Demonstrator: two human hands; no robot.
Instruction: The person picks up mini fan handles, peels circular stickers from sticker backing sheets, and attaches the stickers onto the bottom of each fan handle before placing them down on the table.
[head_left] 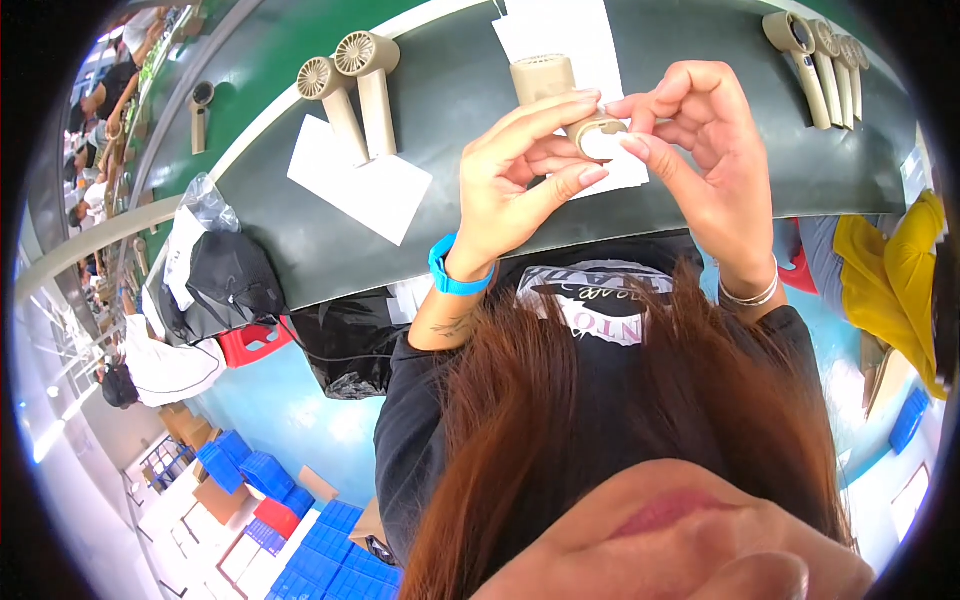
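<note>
My left hand [512, 178] is closed around a beige handheld fan [542, 80], its head pointing away from me and its handle end turned toward me. A round white face [598, 146] shows at that end. My right hand [715, 160] is bent in a pinch against the rim of the end, thumb and forefinger close together. Whatever small piece lies between those fingertips, if any, is too small to make out. White paper sheets [590, 40] lie on the dark table beneath the fan.
Two beige fans [367, 85] lie at the left by a white sheet [375, 195]. Several more [825, 75] lie at the far right. Another fan [200, 115] is on the green surface. A black bag [235, 275] sits at the table's left edge. People are visible far left.
</note>
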